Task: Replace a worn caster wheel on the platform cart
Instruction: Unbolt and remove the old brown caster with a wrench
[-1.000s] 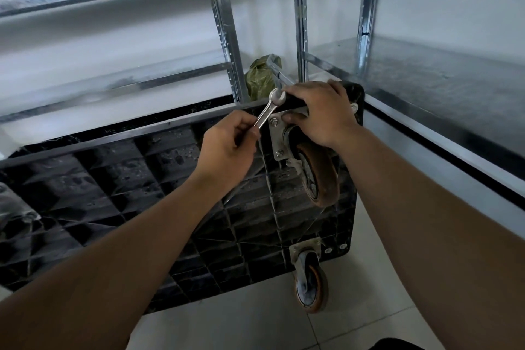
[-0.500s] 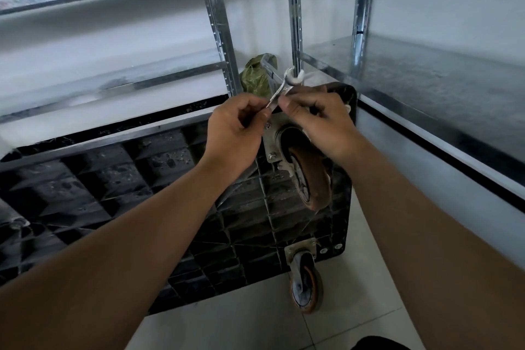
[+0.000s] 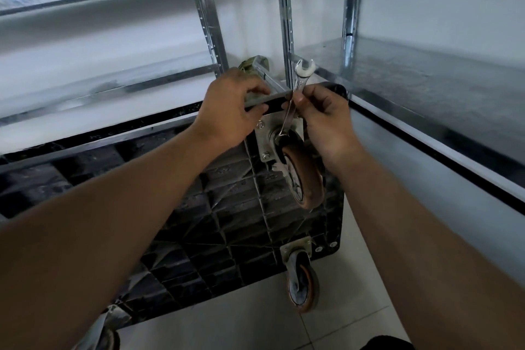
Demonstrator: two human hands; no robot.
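Black plastic cart is tipped up on its side, ribbed underside facing the cam, lower edge down at the tile floor. The caster sits at the upper right corner of that underside. It's got a brown-orange wheel, pretty grubby, hanging off a steel plate that lies flat against the cart. Two bolts show on the plate's left side, top & bottom. The plate's right side is behind the right hand, so can't say what's there.

Right hand has the wrench, fingers & thumb pinching the shank about midway. Wrench stands nearly upright w/ the open end on top, above the cart's edge. The other end is down by the caster's swivel, in front of the plate. Can't tell if that lower end is actually on anything.

Left hand is just left of the plate, fingers curled over the cart's top edge & gripping it. The two hands are near each other, not touching.

Second caster is lower down on the same end, orange tread too, wheel right at the floor. Galvanised racks stand behind the cart & along the right. Greenish bag pokes out just behind the left hand.
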